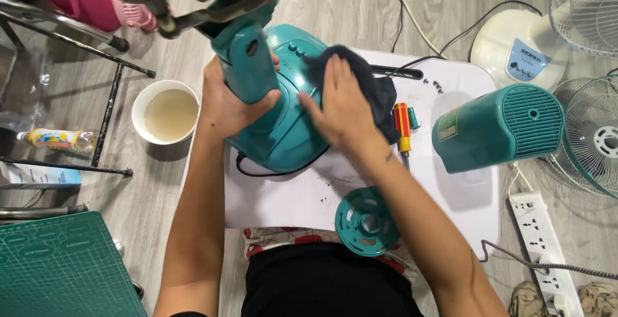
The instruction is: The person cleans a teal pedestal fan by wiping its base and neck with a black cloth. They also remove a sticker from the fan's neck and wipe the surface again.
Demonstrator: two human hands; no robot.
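Grey wood-look floor, with a low white table (450,195) in the middle of the view; person seated at its near edge.

On the table: teal fan base (283,130), rounded, lying toward the left side, with its teal upright column (248,66) rising toward the camera. A black cord runs out from under the base.

Left hand (225,101): fingers wrapped closed around the column, thumb across its front. Firm hold.

Right hand (341,108): flat, fingers spread, palm pressing a dark cloth (373,85) onto the top of the base. Cloth is pinned under the palm rather than pinched (whether any finger curls around it cannot be told).

Just right of the cloth: screwdriver (402,127) with red and yellow handle, lying on the table. Further right, a teal motor housing (499,127) with a vented end, on its side. Near table edge: round teal slotted disc (367,220). A few small dark screws (436,86) near the far edge.

Floor, left: white bowl (165,112) of cloudy liquid, green cutting mat (61,265). Floor, right: white fan base (518,46), wire fan grilles (592,137), white power strip (541,240).
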